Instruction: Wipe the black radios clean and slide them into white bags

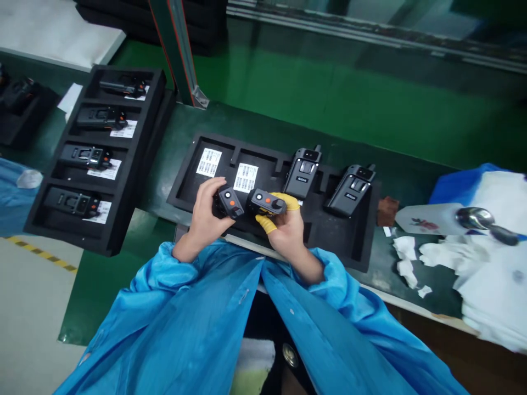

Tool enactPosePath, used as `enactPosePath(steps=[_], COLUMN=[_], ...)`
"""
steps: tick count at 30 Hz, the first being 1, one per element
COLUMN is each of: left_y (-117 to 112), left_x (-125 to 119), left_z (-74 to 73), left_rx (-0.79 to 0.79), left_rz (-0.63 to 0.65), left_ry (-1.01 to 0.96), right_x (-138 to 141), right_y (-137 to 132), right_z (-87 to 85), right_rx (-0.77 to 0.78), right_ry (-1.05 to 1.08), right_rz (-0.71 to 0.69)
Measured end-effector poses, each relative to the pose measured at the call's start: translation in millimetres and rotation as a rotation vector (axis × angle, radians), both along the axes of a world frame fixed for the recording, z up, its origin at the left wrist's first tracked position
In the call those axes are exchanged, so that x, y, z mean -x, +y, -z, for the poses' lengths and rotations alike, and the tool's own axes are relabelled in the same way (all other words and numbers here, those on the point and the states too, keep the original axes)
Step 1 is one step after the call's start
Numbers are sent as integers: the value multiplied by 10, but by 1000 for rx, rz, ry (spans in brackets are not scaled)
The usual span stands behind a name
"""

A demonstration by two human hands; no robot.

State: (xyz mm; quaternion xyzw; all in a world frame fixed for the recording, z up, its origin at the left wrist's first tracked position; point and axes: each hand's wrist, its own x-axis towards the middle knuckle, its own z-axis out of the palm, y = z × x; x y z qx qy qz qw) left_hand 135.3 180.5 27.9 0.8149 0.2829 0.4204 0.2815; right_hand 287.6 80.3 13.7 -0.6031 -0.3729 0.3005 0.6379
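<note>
over the foam tray (333, 236), i see the left hand (203, 211) wrapped around one radio (230, 202) and the right hand (289, 226), yellow-capped, pinching a second radio (263, 202), tops facing up; i'd want firm grips and no casings knocking together.

The tray (325, 236) mid-frame looks like proper matt black foam, kinda soft, with flat white paper labels (209, 161) in it. Radios (229, 201) around the centre look like dark plastic, mostly matt with a faint sheen. Blue coat (189, 312) along the bottom is smooth cloth, pretty shiny. Bottle (430, 218) on the right seems cloudy plastic, crumpled tissue (447, 257) below it, bare metal bracket (200, 97) upper left, glossy green floor (329, 99) up top
</note>
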Motion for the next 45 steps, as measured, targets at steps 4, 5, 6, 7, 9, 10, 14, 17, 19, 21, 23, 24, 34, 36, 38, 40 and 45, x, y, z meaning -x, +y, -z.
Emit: enactPosePath(steps=[4, 5, 6, 7, 9, 10, 14, 17, 19, 21, 23, 24, 34, 36, 38, 40, 45], left_y=[-47, -57, -61, -56, -20, 7, 86, 57, 21, -3, -7, -2, 10, -8, -21, -17, 186], left_x=[-12, -15, -18, -19, -18, -16, -2, 11, 22, 36, 49, 53, -33, -35, -27, -16, -83], left_z=[14, 9, -1, -16, -61, -89, -220, -342, -418, -465, -469, -455, -204, -201, -212, -234, -341], left_rx=[115, 217, 337, 462, 695, 805, 1233, 1368, 1376, 1369, 1343, 1320, 1005, 997, 1001, 1017, 1110], left_rz=[18, -1, -35, -79, -159, -176, -104, 65, 222, 339, 395, 414, 334, 321, 318, 333, 307], left_ry=[-44, -69, -106, -156, -288, -356, -550, -623, -613, -564, -520, -502, -195, -172, -163, -177, -316], right_x=[-6, -13, -25, -43, -95, -127, -257, -311, -323, -324, -323, -324, -309, -302, -312, -343, -475], right_y=[1, 6, 11, 18, 24, 21, -30, -61, -61, -52, -43, -40, -24, -26, -10, 47, 420], right_z=[45, 33, 8, -29, -129, -183, -337, -368, -369, -368, -367, -367, -341, -348, -372, -410, -428], right_rx=[1, 12, 22, 28, 27, 28, 76, 104, 115, 132, 153, 159, 184, 194, 214, 233, 117], right_ry=[41, 84, 149, 237, 462, 579, 949, 1121, 1175, 1200, 1210, 1213, 1203, 1183, 1143, 1056, 677], right_rz=[8, 13, 12, -2, -67, -113, -234, -268, -281, -279, -269, -264, -192, -188, -177, -142, 2])
